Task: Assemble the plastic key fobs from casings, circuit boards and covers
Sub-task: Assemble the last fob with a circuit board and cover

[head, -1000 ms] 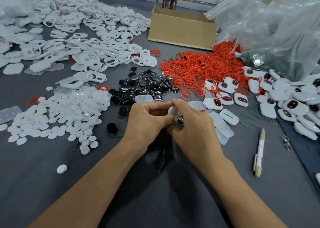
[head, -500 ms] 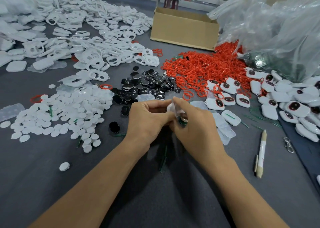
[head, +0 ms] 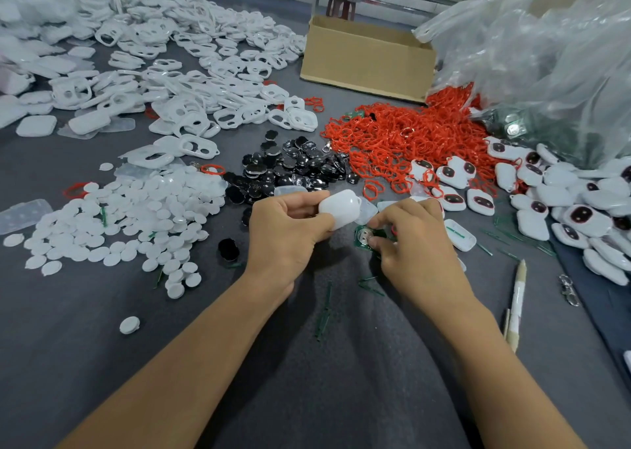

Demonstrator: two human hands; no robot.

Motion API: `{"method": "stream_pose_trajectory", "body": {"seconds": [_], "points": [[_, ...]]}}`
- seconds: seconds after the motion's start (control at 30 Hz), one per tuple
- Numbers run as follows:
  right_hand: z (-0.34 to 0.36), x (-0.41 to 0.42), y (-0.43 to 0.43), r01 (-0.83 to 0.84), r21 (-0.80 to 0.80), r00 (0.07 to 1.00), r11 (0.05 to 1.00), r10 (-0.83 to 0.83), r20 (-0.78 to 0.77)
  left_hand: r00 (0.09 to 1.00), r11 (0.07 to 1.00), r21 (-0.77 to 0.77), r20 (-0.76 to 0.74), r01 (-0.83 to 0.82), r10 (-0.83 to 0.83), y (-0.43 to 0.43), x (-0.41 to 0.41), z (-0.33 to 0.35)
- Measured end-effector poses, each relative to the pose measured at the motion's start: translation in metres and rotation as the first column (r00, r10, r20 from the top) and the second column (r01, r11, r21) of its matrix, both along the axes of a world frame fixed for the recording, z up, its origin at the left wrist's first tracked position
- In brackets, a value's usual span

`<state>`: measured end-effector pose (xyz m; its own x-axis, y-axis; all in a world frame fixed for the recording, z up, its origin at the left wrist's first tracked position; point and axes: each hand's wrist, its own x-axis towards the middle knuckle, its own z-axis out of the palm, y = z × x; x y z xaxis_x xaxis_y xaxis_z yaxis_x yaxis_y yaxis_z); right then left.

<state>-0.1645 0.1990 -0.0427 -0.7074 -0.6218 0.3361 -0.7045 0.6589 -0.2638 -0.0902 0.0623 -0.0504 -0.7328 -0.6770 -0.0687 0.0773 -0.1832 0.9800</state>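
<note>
Fingertips [head: 374, 225] of right hand [head: 415, 247] round circuit board [head: 363, 237]

The left hand [head: 286, 230] grips a white casing [head: 339, 208] (rounded back up); the right hand [head: 415, 240] pinches a green circuit board [head: 364, 237].

White casing [head: 339, 208] in the left hand [head: 290, 232], green circuit board [head: 361, 242] with a silver disc [head: 366, 234] in the right hand [head: 415, 244], glossy black pieces [head: 293, 168] just beyond, red rings [head: 403, 138] beyond-right, white discs [head: 136, 216] left, grey table [head: 341, 397] beneath.
</note>
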Motion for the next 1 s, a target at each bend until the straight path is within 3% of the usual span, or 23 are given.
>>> {"method": "stream_pose_trajectory", "body": {"seconds": [0.17,0.3,0.53,0.73,1.0], "points": [[0.009,0.001,0.003,0.097,-0.327,0.965,0.940,-0.009,0.260,0.999,0.999,0.034,-0.030,0.013,-0.012,-0.001,0.000,-0.002],[0.020,0.012,-0.007,0.082,-0.609,0.896,0.789,0.209,0.391,0.992,0.996,-0.015,-0.096,0.085,-0.087,0.005,0.000,0.000],[0.021,0.019,-0.010,0.097,-0.668,0.861,0.738,0.275,0.429,0.950,0.955,-0.174,-0.161,0.240,-0.268,0.008,0.007,0.002],[0.025,0.022,-0.008,0.099,-0.709,0.792,0.698,0.376,0.481,0.960,0.943,-0.242,-0.107,0.228,-0.259,0.007,0.009,0.003],[0.026,0.017,-0.007,0.305,-0.798,0.572,0.520,0.570,0.590,0.952,0.927,-0.284,-0.109,0.246,-0.286,0.008,0.010,0.004]]}}
